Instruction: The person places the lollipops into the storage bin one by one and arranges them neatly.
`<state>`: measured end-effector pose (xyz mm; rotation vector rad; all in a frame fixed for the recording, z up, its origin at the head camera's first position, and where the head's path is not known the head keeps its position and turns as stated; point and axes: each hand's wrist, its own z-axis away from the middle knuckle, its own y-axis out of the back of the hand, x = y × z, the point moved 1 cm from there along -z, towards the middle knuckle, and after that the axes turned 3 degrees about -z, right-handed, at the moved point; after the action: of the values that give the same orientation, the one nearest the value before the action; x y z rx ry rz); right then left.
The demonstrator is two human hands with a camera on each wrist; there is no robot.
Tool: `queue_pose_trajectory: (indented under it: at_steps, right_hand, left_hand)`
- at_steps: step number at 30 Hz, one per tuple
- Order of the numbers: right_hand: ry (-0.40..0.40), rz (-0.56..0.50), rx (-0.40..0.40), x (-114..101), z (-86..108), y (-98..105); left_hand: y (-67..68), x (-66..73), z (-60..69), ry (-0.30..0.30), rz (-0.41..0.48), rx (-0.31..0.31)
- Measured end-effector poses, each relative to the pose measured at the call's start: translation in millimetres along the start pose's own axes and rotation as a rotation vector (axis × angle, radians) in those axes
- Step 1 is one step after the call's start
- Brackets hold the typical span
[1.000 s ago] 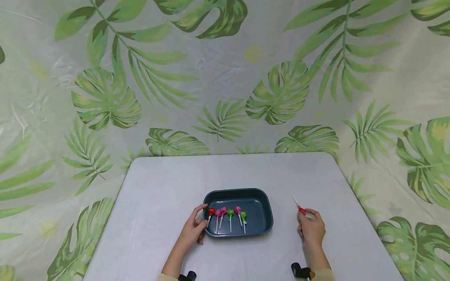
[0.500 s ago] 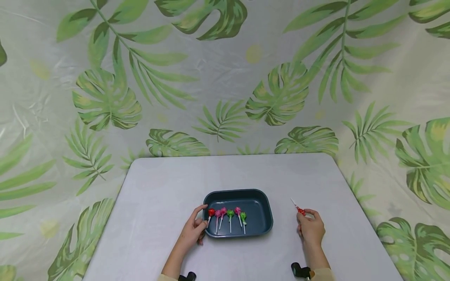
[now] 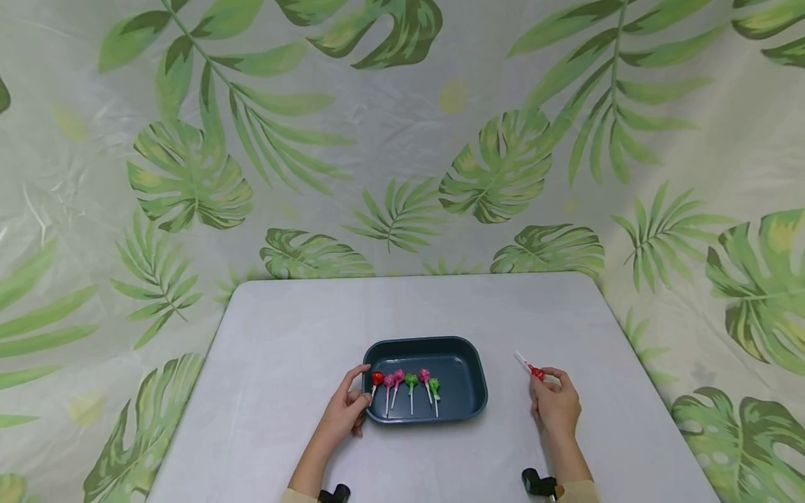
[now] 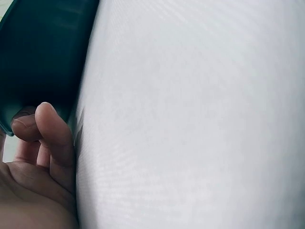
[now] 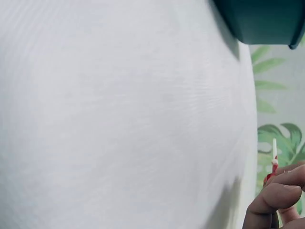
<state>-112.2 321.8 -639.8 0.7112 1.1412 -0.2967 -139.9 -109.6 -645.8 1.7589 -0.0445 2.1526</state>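
Observation:
A dark blue-green tray (image 3: pixel 462 384) sits on the table. In it lies a row of lollipops: a red lollipop (image 3: pixel 377 378) at the left end, several pink ones and two green ones, such as the green lollipop (image 3: pixel 411 381), sticks toward the person. My left hand (image 3: pixel 342 412) grips the tray's left side, thumb and index finger at the rim; in the left wrist view other fingers (image 4: pixel 55 129) curl against the outer wall. Right of the tray, my right hand (image 3: pixel 558 405) pinches another red lollipop (image 3: pixel 537 372) by its wrapped head. Its white stick points up and left.
A white-covered table (image 3: pixel 283 335) with rounded far corners bears the tray. Behind and beside it hangs a leaf-patterned sheet (image 3: pixel 402 140). Black camera mounts are on both wrists, such as the right wrist mount (image 3: pixel 537 483).
The lollipop in my right hand has tilted, its stick tip swinging left toward the tray. My left hand and the tray have stayed in place.

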Motion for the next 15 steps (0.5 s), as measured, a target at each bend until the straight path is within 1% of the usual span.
queue_pose_trajectory:
  at_steps: [3,6,10,15]
  right_hand:
    - [0.022,-0.005,-0.009,-10,3.3,1]
    - [0.035,-0.046,-0.027,-23,9.3,1]
    - [0.063,-0.11,-0.07,-44,22.2,-3]
    - [0.09,-0.155,-0.135,-66,40.3,-12]
  left_hand:
    - [0.2,0.9,-0.4,-0.001,-0.002,0.002]
    - [-0.1,1.3,-0.4,0.004,-0.004,0.004]
    - [-0.5,2.2,-0.2,0.012,0.007,0.01]
    - [-0.6,3.4,0.4,0.007,0.016,0.015]
